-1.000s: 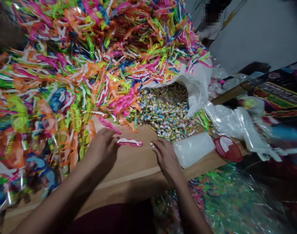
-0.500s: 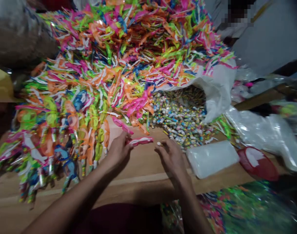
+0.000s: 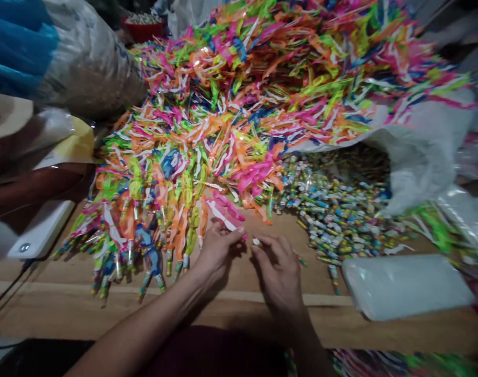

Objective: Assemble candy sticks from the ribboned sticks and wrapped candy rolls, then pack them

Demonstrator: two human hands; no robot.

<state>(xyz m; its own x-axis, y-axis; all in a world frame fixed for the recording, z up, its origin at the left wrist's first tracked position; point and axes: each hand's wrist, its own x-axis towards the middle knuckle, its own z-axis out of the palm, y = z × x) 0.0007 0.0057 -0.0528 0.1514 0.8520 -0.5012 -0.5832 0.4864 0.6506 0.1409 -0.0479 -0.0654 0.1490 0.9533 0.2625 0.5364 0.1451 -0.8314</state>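
My left hand (image 3: 219, 248) is closed, thumb against fingers, on a pair of pink toy glasses (image 3: 223, 212) with a white strip. Partly hidden behind the fingers, the pink plastic reaches away over the table. Close by on the right, my right hand (image 3: 280, 264) pinches a small wrapped candy tube (image 3: 256, 241), of which mostly a white end shows. The two hands are a short gap apart. Left of them lie rows of toy glasses with candy tubes (image 3: 146, 251) at their ends. A heap of small candy tubes (image 3: 336, 214) spills from a white sack (image 3: 427, 146).
A big pile of bright toy glasses (image 3: 254, 89) covers the back of the wooden table (image 3: 239, 314). At right lies a stack of clear plastic bags (image 3: 407, 285). A white power bank (image 3: 42, 230) with a cable lies at left, near a stuffed sack (image 3: 93, 63).
The view has swung left, so things sit further right. My left hand has turned the pink glasses from lying sideways to pointing away, and both hands are closer together.
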